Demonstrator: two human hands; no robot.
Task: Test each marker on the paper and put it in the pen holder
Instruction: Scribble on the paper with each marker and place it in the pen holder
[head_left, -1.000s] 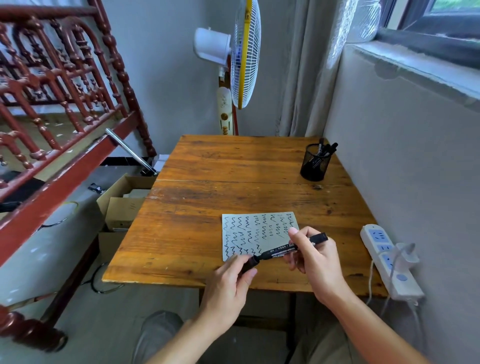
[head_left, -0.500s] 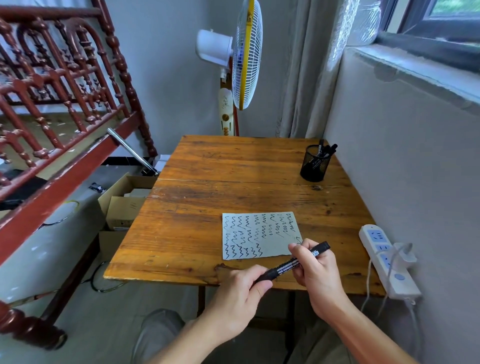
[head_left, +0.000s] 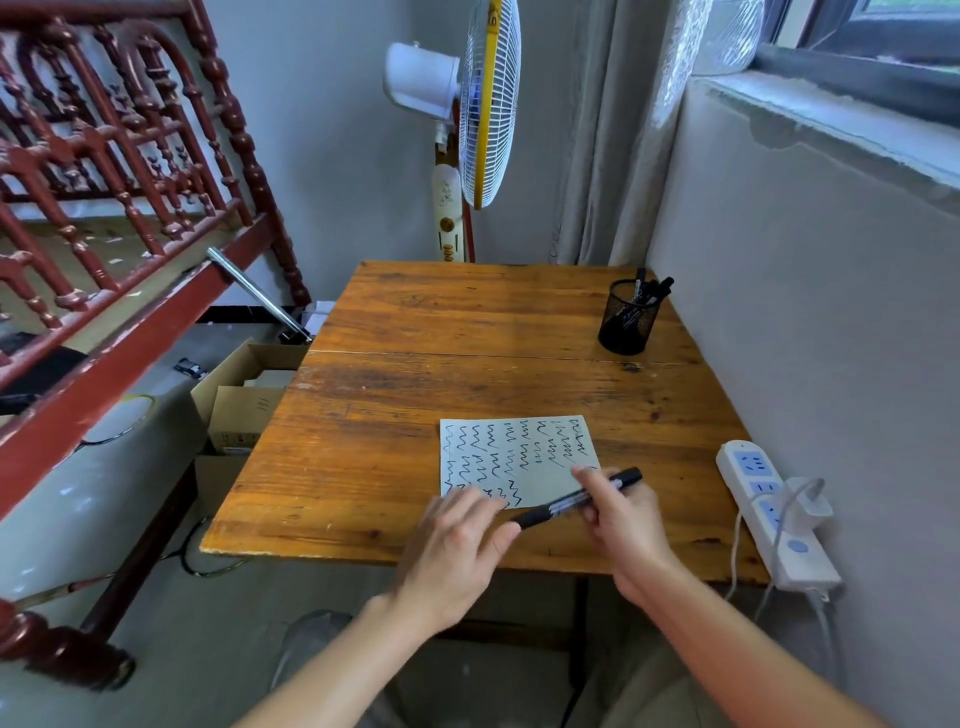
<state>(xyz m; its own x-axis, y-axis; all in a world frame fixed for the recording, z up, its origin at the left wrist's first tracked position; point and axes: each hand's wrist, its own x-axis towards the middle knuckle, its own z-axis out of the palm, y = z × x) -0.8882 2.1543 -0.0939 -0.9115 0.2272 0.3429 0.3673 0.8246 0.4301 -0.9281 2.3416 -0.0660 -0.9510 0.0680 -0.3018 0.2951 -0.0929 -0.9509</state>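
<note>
A black marker (head_left: 579, 500) slants over the near right corner of the paper (head_left: 519, 460), a sheet covered in squiggles; the black mesh holder (head_left: 627, 325) stands far right with markers inside

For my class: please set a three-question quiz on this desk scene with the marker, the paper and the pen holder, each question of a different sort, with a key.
1. True or false: the marker lies flat on the table, untouched.
2. Which hand grips the marker's barrel? A) left hand B) right hand C) neither
3. Fill in: the pen holder stands at the table's far ______ corner, near the wall.

Key:
1. False. The right hand holds it above the near edge of the paper.
2. B. The left hand is at the marker's lower end; whether it grips a cap cannot be told.
3. Right. Several markers already stand in it.
</note>
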